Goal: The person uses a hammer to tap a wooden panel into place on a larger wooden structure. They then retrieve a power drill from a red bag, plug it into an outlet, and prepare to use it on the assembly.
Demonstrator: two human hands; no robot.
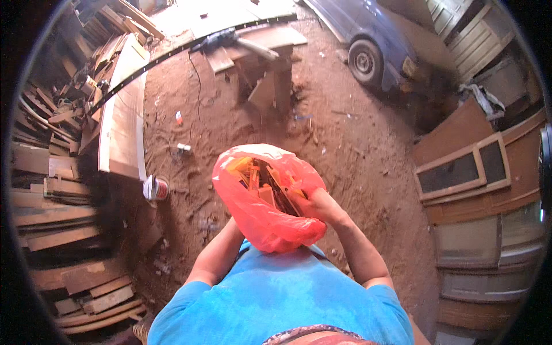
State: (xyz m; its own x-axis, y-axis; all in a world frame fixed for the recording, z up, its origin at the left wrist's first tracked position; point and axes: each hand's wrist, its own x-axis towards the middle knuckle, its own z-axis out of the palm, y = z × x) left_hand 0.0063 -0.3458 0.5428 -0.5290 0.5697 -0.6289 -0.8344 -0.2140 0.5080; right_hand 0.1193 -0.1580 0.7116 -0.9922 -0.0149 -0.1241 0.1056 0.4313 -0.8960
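Red dirt floor (345, 144) (stacked timber (52, 190))

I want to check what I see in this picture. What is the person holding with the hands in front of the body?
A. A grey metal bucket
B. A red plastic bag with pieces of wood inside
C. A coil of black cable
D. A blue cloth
B: the red plastic bag is open at the top, pieces of wood show inside, and the right hand grips its rim.

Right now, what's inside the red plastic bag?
The red plastic bag holds small wood offcuts. The right hand reaches into its mouth; the left hand, underneath the bag, is hidden, and so is its bottom.
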